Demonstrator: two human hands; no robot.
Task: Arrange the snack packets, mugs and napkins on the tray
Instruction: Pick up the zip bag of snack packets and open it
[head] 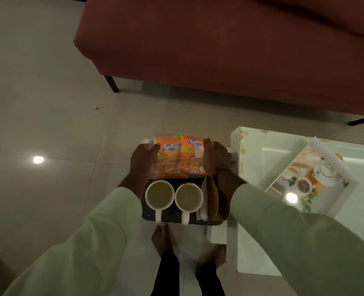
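Note:
I hold a dark tray [170, 216] in the air above the floor. My left hand [143, 161] grips its left side and my right hand [216, 161] grips its right side. Two orange snack packets [169, 159] [190, 157] lie side by side on the far half. Two white mugs [159, 194] [189, 196] stand on the near half, handles pointing toward me. White napkins [203, 212] lie along the tray's right edge, partly hidden by my right wrist.
A white glass-topped table [253, 242] stands to the right, carrying a second, floral white tray [311, 176]. A red sofa [219, 43] on dark legs fills the far side. My bare feet [161, 238] stand on the pale tiled floor [48, 124].

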